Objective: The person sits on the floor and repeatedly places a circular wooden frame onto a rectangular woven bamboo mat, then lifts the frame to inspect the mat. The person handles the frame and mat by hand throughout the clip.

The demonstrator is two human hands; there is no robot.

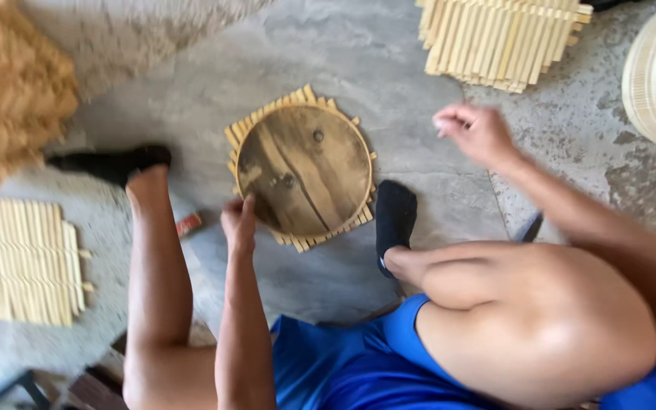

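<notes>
Round wooden disc (304, 168) lay on bamboo slat mat (303, 97), left hand (239, 222) fingers together against its near-left rim, right hand (474, 132) loosely curled, empty, raised well off to its right.

round wooden disc (304, 168) on slat mat (298, 99) | slat stack (503, 38) behind

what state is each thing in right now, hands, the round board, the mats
left hand: open, fingers on the round board's edge
right hand: raised off the floor, fingers curled, holding nothing I can see
round wooden board: flat on a slat mat
slat mat under the board: flat on the floor, mostly covered
slat mat on the left: flat, untouched
stack of slat mats: piled, untouched
</notes>
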